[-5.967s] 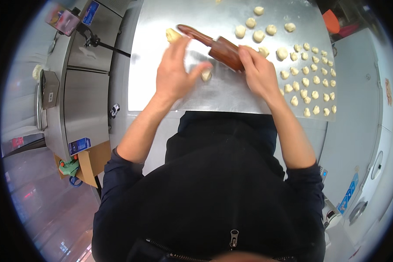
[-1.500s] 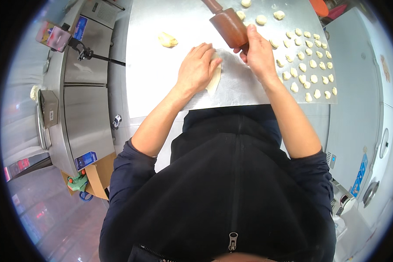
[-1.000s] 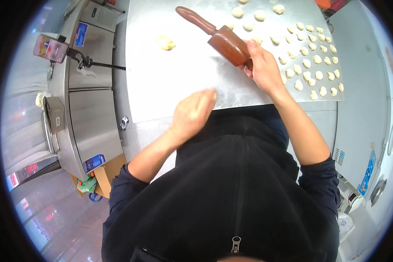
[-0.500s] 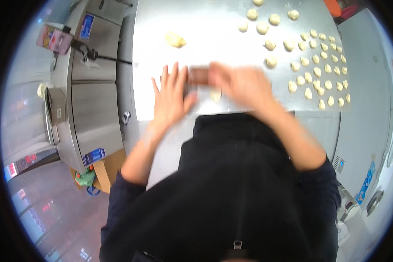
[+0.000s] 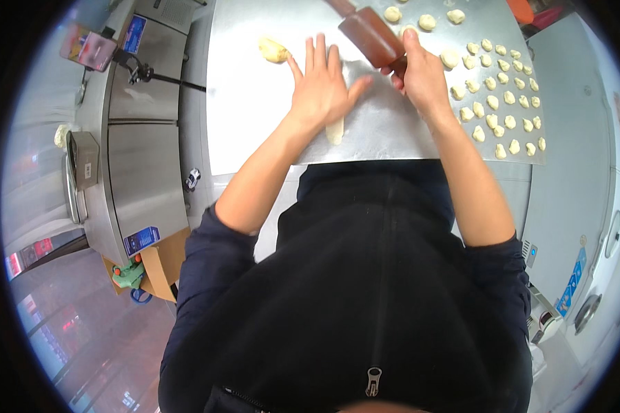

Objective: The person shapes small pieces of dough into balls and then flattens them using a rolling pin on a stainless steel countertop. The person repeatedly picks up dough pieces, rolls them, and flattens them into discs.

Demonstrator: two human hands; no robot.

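My left hand [image 5: 322,86] lies flat with fingers spread on a pale strip of dough [image 5: 334,131], whose end shows under my palm on the steel table [image 5: 248,117]. My right hand [image 5: 420,72] grips the near handle of a brown wooden rolling pin [image 5: 368,33], which lies slanted just beyond my left fingertips. A loose lump of dough [image 5: 273,49] sits to the left of my left hand.
Several small dough balls [image 5: 492,103] lie in rows on the table's right part, more at the far edge [image 5: 427,20]. Steel cabinets [image 5: 141,131] stand to the left, with a phone on a stand [image 5: 88,47]. A cardboard box [image 5: 160,265] rests on the floor.
The rolling pin has gone from under both hands near the table's front to the far side, held by my right hand alone. My left hand now presses flat on the dough strip.
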